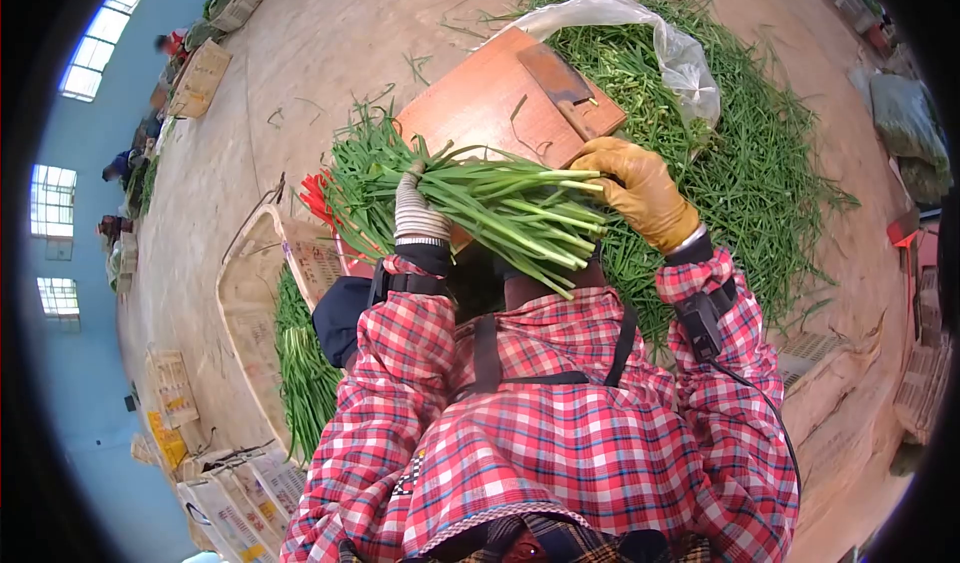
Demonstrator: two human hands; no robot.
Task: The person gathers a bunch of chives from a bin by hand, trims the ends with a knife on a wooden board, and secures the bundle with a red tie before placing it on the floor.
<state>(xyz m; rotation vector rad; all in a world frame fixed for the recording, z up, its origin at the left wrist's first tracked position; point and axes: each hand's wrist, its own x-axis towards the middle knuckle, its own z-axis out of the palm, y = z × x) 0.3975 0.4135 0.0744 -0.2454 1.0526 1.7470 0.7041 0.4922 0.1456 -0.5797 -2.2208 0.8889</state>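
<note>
A bunch of garlic chives [500,198] lies across my front, leafy ends to the left and pale cut-looking stalk ends to the right. My left hand [417,208], in a pale striped glove, is closed around the bunch near its leafy side; most of its fingers are hidden by leaves. In a yellow-orange glove, my right hand [643,191] curls its fingers at the stalk ends and pinches some of them. Just beyond the bunch is a reddish wooden board [470,93] with a dark metal blade [555,75] along its right side. Red strips [318,198] hang left of the leaves.
Loose green leaf trimmings [740,193] are heaped on the floor at the right, around a clear plastic bag [685,68]. At my left stands a crate [250,293] holding more chives [303,373]. Other crates [245,498] are lower left. People sit along the far left wall.
</note>
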